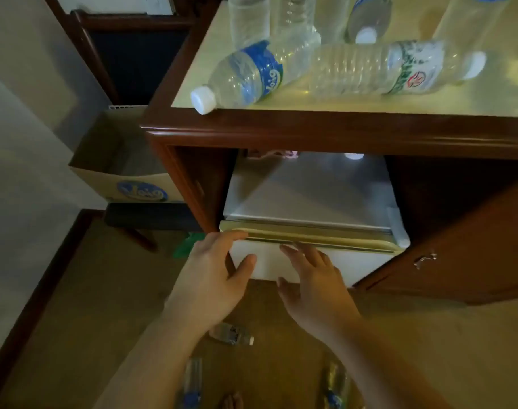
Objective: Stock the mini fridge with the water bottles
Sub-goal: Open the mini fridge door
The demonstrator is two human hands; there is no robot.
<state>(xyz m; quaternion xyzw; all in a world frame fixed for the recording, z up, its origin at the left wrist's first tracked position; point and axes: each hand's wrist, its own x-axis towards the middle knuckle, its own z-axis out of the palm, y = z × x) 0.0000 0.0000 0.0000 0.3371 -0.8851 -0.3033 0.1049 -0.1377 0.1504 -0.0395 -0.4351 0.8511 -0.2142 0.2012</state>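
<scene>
A white mini fridge (pixel 307 196) sits inside a dark wooden cabinet (pixel 340 134), its door (pixel 269 261) shut. My left hand (pixel 216 273) touches the door's top left corner, fingers on the top edge and thumb on the front. My right hand (pixel 313 278) lies flat against the door front with fingers straight. On the cabinet top lie a blue-labelled water bottle (pixel 246 75) and a green-labelled bottle (pixel 393 69), with several more standing behind. Three bottles lie on the floor, one (pixel 231 333) between my arms.
The cabinet's wooden door (pixel 458 255) stands open to the right. A cardboard box (pixel 128 169) with a blue logo sits left of the cabinet over a dark stool (pixel 148 219). Something green (pixel 187 245) lies on the carpet by the fridge.
</scene>
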